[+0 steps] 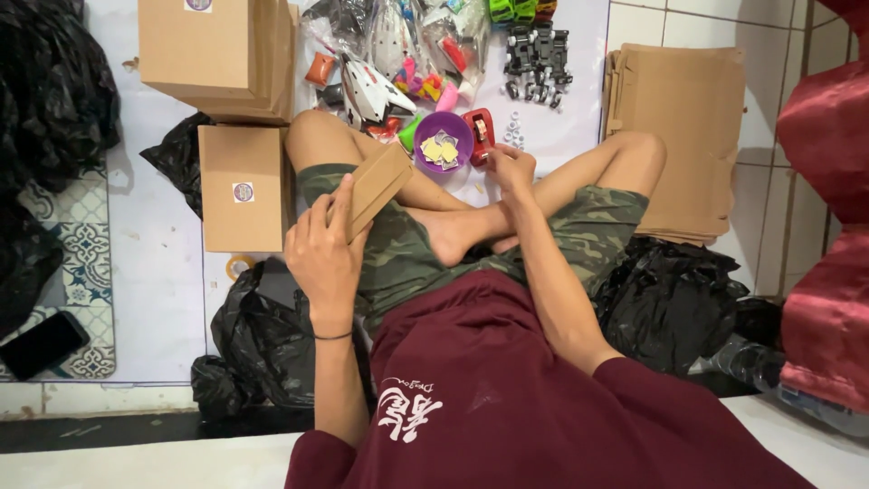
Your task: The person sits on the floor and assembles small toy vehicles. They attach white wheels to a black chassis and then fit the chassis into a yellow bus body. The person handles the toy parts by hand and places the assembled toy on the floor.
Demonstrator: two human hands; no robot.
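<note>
I sit cross-legged on the floor. My left hand [323, 246] grips a small brown cardboard box [376, 186], tilted above my left thigh. My right hand [510, 170] reaches forward beside a red tape dispenser [478, 134], fingers curled; whether it holds anything I cannot tell. Just left of the dispenser stands a purple bowl [444, 140] with small paper stickers inside.
Closed cardboard boxes [240, 186] and a taller stack [217, 54] stand at left. Bagged toys [398, 54] and black toy parts [536, 52] lie ahead. Flat cardboard sheets [679, 118] are stacked at right. Black plastic bags [258, 335] flank my hips; a phone [41, 344] lies at far left.
</note>
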